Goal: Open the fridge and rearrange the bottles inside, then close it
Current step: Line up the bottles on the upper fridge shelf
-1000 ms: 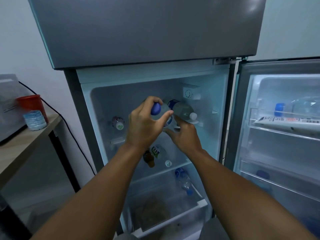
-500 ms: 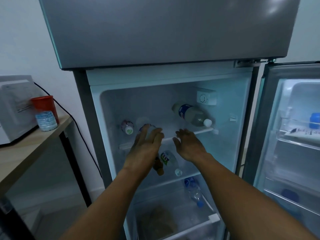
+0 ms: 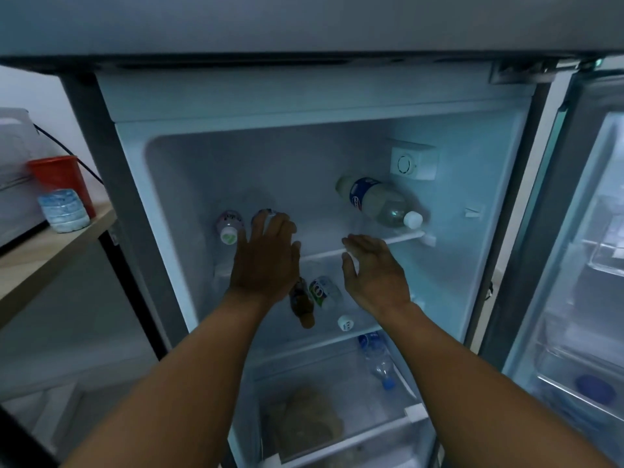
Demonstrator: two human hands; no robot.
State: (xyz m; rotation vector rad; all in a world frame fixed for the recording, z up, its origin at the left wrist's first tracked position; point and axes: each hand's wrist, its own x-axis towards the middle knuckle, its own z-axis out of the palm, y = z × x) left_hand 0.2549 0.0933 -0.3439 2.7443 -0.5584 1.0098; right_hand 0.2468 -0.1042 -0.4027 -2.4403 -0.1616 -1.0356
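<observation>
The fridge (image 3: 152, 211) stands open, its door (image 3: 574, 265) swung out to the right. On the top shelf (image 3: 388, 241) lie a large blue-labelled bottle (image 3: 374, 201) at the right, a small white-capped bottle (image 3: 229, 228) at the left, and a blue-capped bottle (image 3: 266, 212) mostly hidden behind my left hand (image 3: 263, 258). My left hand is flat, fingers extended against that bottle. My right hand (image 3: 371, 271) hovers open in front of the shelf edge, holding nothing. On the shelf below lie a brown bottle (image 3: 302, 302) and a green-labelled bottle (image 3: 326, 295).
A clear blue-capped bottle (image 3: 376, 359) lies above the bottom drawer (image 3: 337, 434). The door racks hold a blue-lidded item (image 3: 594, 388). At the left, a wooden counter (image 3: 44, 251) carries a red cup (image 3: 64, 180), a squat plastic bottle (image 3: 64, 209) and a white appliance (image 3: 13, 170).
My left hand has set the blue-capped bottle down on the top shelf's left side and opened flat against it. My right hand let go and drew back. The view moved closer.
</observation>
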